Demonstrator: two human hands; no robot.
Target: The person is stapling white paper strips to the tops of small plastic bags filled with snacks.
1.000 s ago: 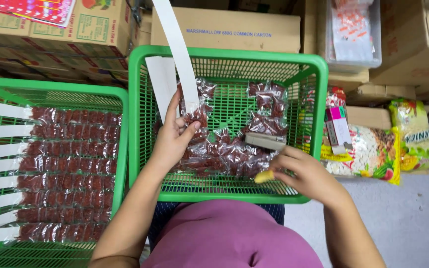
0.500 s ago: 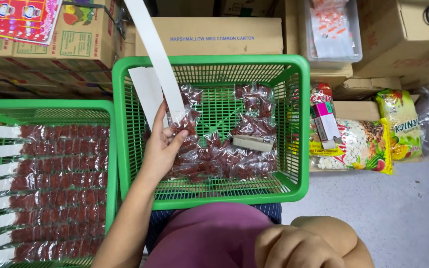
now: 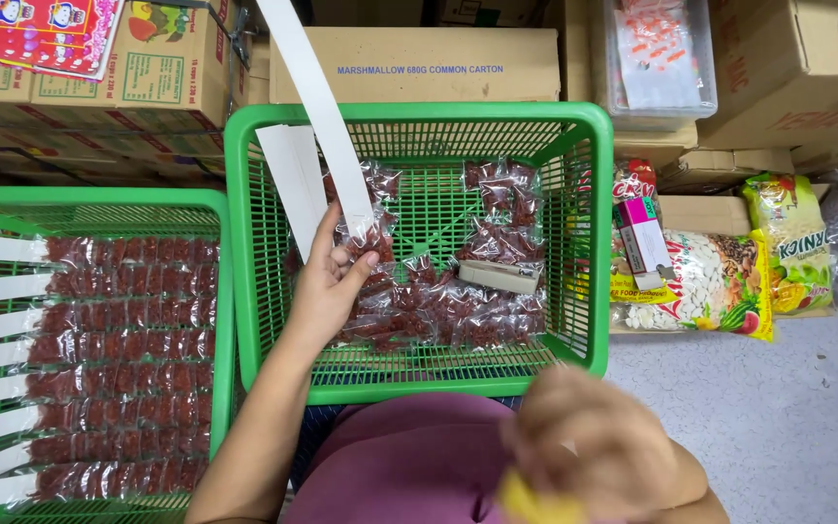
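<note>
From the head camera I look down into a green basket (image 3: 244, 243) that stands in front of the person, and the left hand (image 3: 327, 281) is inside it, near its left wall. This hand pinches a long white card strip (image 3: 317, 107) between thumb and fingers, together with a small clear packet of red snack (image 3: 366, 243) at the strip's lower end; the strip rises tilted up and to the left, beyond the basket rim. A second white strip (image 3: 293, 180) leans against the left wall just beside it. More red snack packets (image 3: 458, 311) lie loose on the basket floor, and a small pale stapler (image 3: 499, 277) lies among them, near the middle. The right hand (image 3: 594, 451) is low in the picture, close to the camera and blurred; it seems closed around something yellow (image 3: 526, 500), but I cannot tell what this thing is. On the left stands another green basket (image 3: 89, 199), filled with rows of red packets on white strips (image 3: 99, 369). Cardboard boxes (image 3: 419, 63) stand behind the baskets, and bags of seeds (image 3: 710, 286) lie at the right.
</note>
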